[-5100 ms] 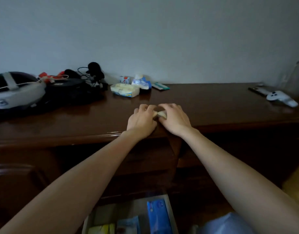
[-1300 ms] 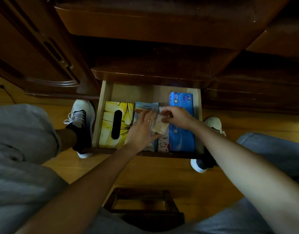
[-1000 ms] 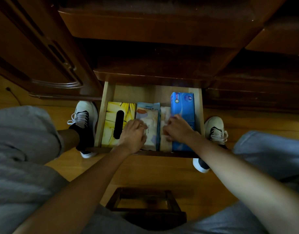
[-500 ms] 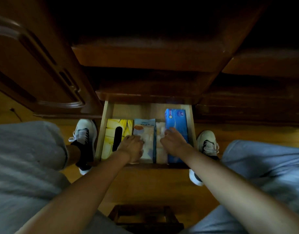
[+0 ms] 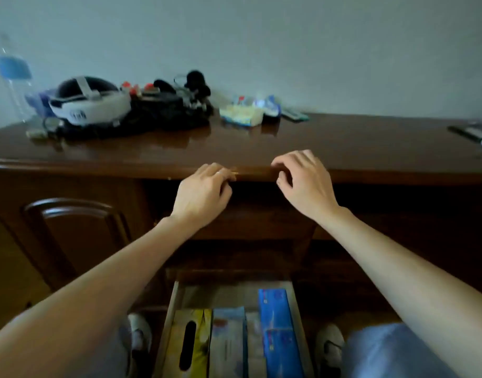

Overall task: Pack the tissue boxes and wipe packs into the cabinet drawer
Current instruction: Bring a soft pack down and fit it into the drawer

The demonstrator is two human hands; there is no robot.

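Note:
The open drawer (image 5: pixel 171 317) at the bottom holds a yellow tissue box (image 5: pixel 189 345), a pale wipe pack (image 5: pixel 227 342), a thin pale pack (image 5: pixel 254 342) and a blue tissue pack (image 5: pixel 278 323) side by side. My left hand (image 5: pixel 203 193) and my right hand (image 5: pixel 302 181) are raised in front of the cabinet top's front edge, fingers loosely curled, holding nothing. On the cabinet top (image 5: pixel 343 143), near the wall, lie a yellow tissue pack (image 5: pixel 241 114) and a blue-white wipe pack (image 5: pixel 267 106).
A white headset (image 5: pixel 88 105), black cables and gear (image 5: pixel 174 105) and a water bottle (image 5: pixel 12 75) crowd the top's left. A remote (image 5: pixel 294 115) lies by the packs; a controller (image 5: pixel 479 133) sits far right. A cabinet door (image 5: pixel 76 236) stands at left. My shoes flank the drawer.
Both hands left the packs in the drawer and rose to the cabinet top's edge. My view swung up from the drawer to the cabinet top.

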